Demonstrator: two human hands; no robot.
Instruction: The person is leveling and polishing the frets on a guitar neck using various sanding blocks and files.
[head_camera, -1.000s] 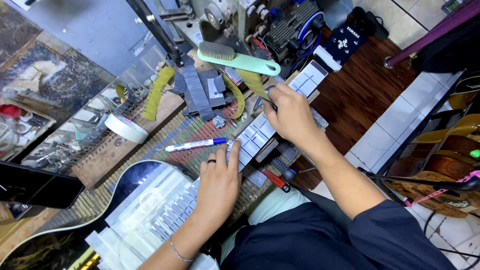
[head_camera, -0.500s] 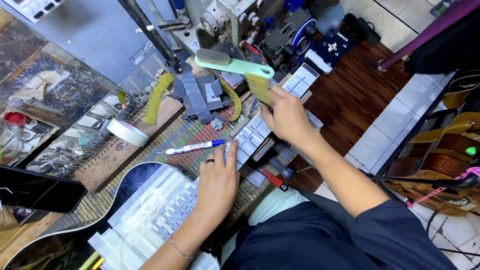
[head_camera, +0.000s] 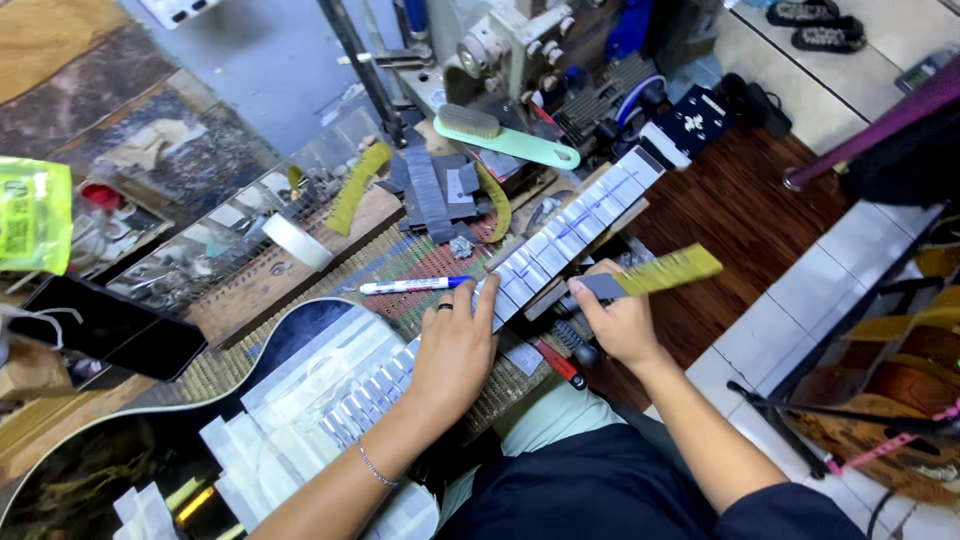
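Observation:
A black guitar (head_camera: 110, 455) lies across the bench, its body and neck (head_camera: 575, 230) covered with strips of pale masking tape. My left hand (head_camera: 455, 350) rests flat on the taped neck where it meets the body, fingers spread, a ring on one finger. My right hand (head_camera: 615, 320) sits beside the neck's near edge and grips a flat grey bar with a yellow-green strip (head_camera: 655, 275) that sticks out to the right. A blue-capped marker (head_camera: 410, 286) lies just above my left hand.
A mint-green brush (head_camera: 505, 140), grey blocks (head_camera: 430, 190), yellow-green strips (head_camera: 355, 190), a tape roll (head_camera: 297, 241) and a machine (head_camera: 500, 45) crowd the far bench. A dark phone (head_camera: 100, 325) lies left. A red-handled tool (head_camera: 555, 362) sits at the near edge.
My right hand has come back from the far part of the neck to its near edge, now holding the yellow-green bar. The left hand has stayed on the neck.

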